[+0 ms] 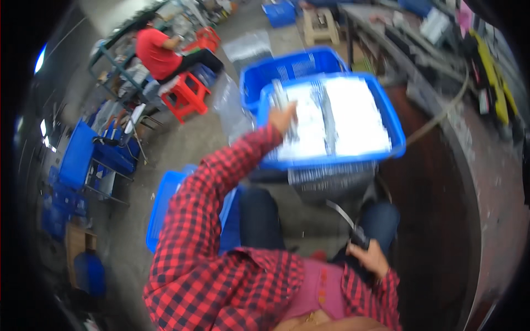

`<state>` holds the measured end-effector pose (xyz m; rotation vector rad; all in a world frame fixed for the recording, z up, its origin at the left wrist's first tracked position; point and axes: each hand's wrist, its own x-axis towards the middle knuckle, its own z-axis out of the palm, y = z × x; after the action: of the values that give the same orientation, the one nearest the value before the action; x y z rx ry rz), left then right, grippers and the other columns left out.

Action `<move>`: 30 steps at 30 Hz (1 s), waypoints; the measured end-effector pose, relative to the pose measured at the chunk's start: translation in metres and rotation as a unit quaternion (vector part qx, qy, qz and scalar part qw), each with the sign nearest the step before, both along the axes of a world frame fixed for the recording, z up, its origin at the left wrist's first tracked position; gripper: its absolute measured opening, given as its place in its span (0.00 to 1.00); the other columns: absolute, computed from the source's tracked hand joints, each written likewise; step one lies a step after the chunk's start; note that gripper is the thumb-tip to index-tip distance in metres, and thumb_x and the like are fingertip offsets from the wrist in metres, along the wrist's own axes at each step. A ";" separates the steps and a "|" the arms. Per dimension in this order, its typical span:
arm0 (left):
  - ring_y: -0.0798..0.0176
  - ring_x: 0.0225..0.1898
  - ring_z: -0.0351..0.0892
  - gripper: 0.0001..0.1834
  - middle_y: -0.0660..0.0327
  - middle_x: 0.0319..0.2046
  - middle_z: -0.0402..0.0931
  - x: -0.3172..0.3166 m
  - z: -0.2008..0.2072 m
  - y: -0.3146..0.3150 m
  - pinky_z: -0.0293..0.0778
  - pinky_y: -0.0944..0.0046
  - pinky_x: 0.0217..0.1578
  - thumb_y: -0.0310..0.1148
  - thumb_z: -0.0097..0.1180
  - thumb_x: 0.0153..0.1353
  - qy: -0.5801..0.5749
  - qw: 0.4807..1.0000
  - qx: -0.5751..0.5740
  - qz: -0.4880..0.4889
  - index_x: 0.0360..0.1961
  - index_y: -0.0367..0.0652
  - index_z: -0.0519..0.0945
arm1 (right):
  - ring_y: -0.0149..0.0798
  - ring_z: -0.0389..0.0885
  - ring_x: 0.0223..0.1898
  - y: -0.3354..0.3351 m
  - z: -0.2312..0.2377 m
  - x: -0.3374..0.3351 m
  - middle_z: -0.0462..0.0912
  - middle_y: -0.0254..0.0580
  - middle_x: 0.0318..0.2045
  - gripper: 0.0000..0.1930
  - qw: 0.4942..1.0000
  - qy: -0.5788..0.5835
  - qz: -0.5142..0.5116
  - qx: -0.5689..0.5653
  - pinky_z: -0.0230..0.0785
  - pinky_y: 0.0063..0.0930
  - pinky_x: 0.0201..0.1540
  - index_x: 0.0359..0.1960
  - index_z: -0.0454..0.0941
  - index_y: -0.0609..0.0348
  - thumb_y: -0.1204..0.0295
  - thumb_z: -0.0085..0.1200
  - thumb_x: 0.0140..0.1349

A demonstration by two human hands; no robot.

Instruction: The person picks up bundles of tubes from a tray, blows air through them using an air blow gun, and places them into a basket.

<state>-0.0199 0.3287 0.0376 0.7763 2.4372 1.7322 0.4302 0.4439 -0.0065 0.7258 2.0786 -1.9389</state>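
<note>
Red-and-black checked sleeves point(193, 220) lie closest, the left one crossing in front of a blue crate point(160, 212). The left hand point(283, 118) reaches to the left side of the front blue basket point(396, 132), fingers partly curled at one pale strip point(279, 95); blur hides whether it grips. Two white stacks point(356, 118) fill that basket, which stands above one grey container point(331, 185) and partly hides a second blue basket point(259, 83). The right hand point(372, 258) closes around one dark-handled tool point(360, 238) with a thin curved end. Beyond, one co-worker point(154, 54) sits on a red stool point(185, 95); one pale stool point(320, 28) stands farther back.
</note>
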 end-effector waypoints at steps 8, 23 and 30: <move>0.68 0.21 0.76 0.09 0.60 0.19 0.76 0.038 0.034 0.146 0.72 0.66 0.23 0.33 0.63 0.56 -0.074 0.932 0.334 -0.116 0.29 0.40 0.75 | 0.24 0.74 0.30 0.007 -0.003 -0.002 0.78 0.33 0.25 0.14 1.000 0.022 -0.019 -0.006 0.67 0.23 0.35 0.36 0.78 0.67 0.66 0.59 0.58; 0.69 0.27 0.78 0.08 0.61 0.25 0.81 0.071 0.012 0.163 0.73 0.67 0.35 0.33 0.59 0.59 -0.025 0.958 0.242 -0.155 0.33 0.38 0.80 | 0.27 0.73 0.28 0.011 -0.007 0.008 0.78 0.37 0.23 0.17 1.000 0.015 -0.012 -0.005 0.67 0.26 0.33 0.36 0.78 0.67 0.62 0.60 0.58; 0.71 0.22 0.77 0.12 0.63 0.21 0.78 0.080 0.013 0.168 0.74 0.67 0.26 0.36 0.60 0.59 0.075 0.959 0.207 -0.179 0.26 0.39 0.77 | 0.26 0.73 0.30 0.010 -0.004 0.007 0.78 0.36 0.24 0.16 0.999 0.020 -0.018 -0.018 0.68 0.25 0.35 0.36 0.78 0.67 0.62 0.60 0.58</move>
<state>0.0599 0.4963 0.0501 1.3378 1.8595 2.1083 0.4370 0.4539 -0.0110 0.7271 2.0625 -2.0205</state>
